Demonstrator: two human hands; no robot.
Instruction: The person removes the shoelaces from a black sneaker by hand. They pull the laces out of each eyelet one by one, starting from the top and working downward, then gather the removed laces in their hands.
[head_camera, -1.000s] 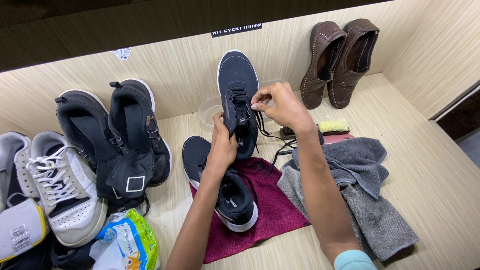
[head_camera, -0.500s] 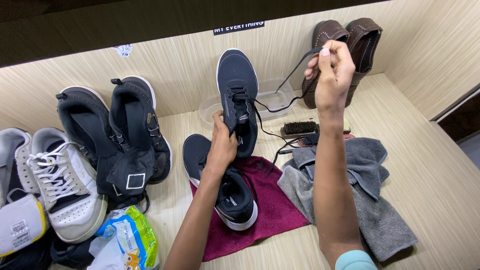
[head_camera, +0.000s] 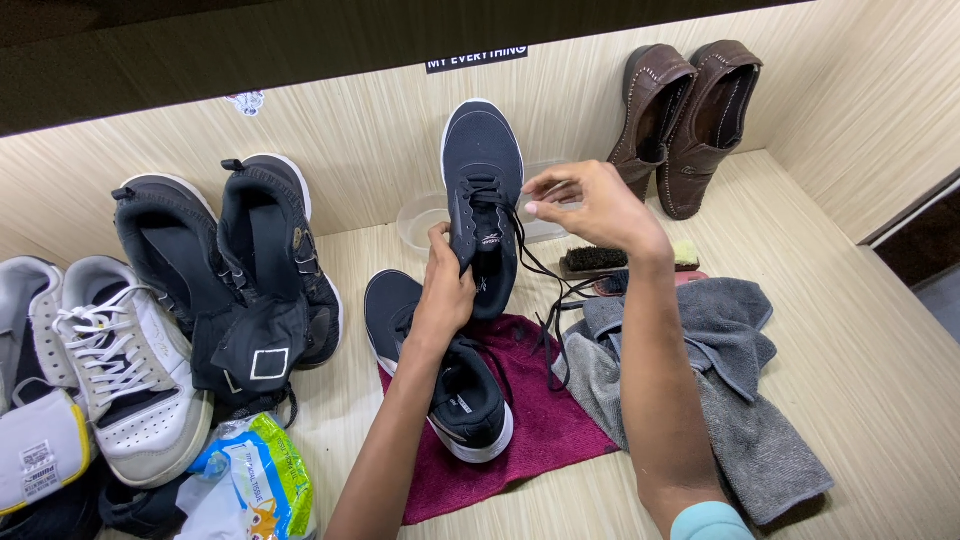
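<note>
Nearest the camera, a green and white wipes packet (head_camera: 255, 485) lies at the lower left, beside a white and grey sneaker (head_camera: 115, 375). A maroon cloth (head_camera: 520, 425) is spread on the table (head_camera: 850, 360), and a navy sneaker (head_camera: 440, 370) rests on it, sole down, so the cloth seems to serve as a working mat. A grey towel (head_camera: 720, 390) lies crumpled just to its right, partly overlapping the cloth's edge.

Above the mat, the second navy sneaker (head_camera: 483, 205) is held upright, toe pointing away, off the table. The left hand (head_camera: 447, 290) is wrapped around its heel and tongue, fingers closed on the shoe, apparently to steady it. The right hand (head_camera: 585, 205) is raised beside the eyelets, fingers pinched shut on the black lace (head_camera: 535, 270), which trails down in loops toward the towel; the lace looks pulled taut from the upper eyelets.

Just behind the towel, a shoe brush (head_camera: 600, 262) lies bristles up. A clear plastic tub (head_camera: 420, 222) stands behind the held shoe; its contents cannot be made out.

To the left, a pair of black high-tops (head_camera: 230, 270) leans on the wall. Farthest off, brown leather shoes (head_camera: 690, 110) are propped against the wall.
</note>
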